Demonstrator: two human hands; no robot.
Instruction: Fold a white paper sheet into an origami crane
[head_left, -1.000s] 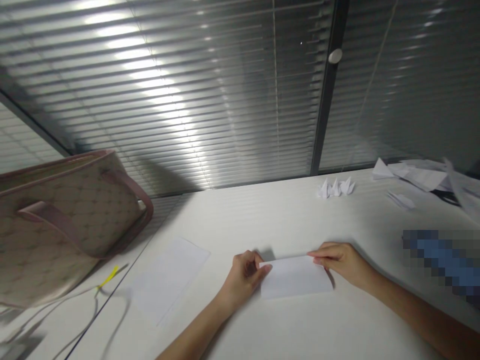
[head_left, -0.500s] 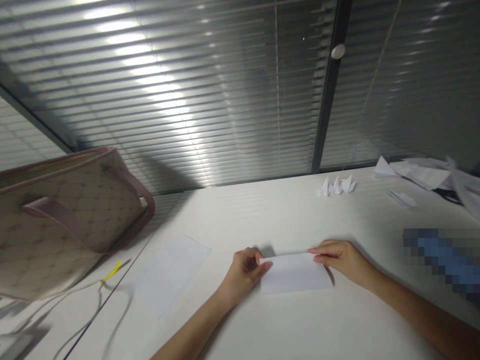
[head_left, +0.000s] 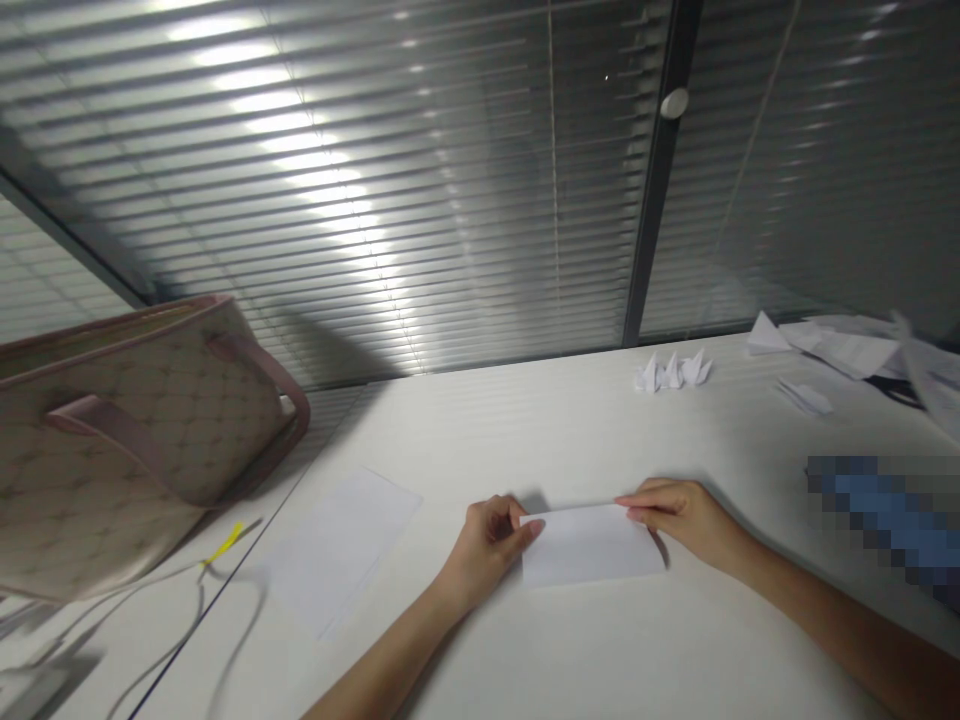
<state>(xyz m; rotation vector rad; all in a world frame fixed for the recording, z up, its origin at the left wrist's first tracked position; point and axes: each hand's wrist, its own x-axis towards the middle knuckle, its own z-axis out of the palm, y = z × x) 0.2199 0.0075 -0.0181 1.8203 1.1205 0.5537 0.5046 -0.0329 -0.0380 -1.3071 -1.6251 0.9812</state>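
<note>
The left forearm (head_left: 390,655) and right forearm (head_left: 840,620) are bare and slender, narrowing smoothly to thin wrists. The left hand (head_left: 487,555) and right hand (head_left: 682,522) are bare too, with long, slim fingers (head_left: 649,503) and short nails; finer detail is too soft to make out.

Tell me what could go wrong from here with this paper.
The folded white paper rectangle is held only at its two ends by the left hand and right hand, so it may shift and crease crookedly. The beige patterned tote bag, close to the blank white paper sheet, might tip onto that sheet.
</note>
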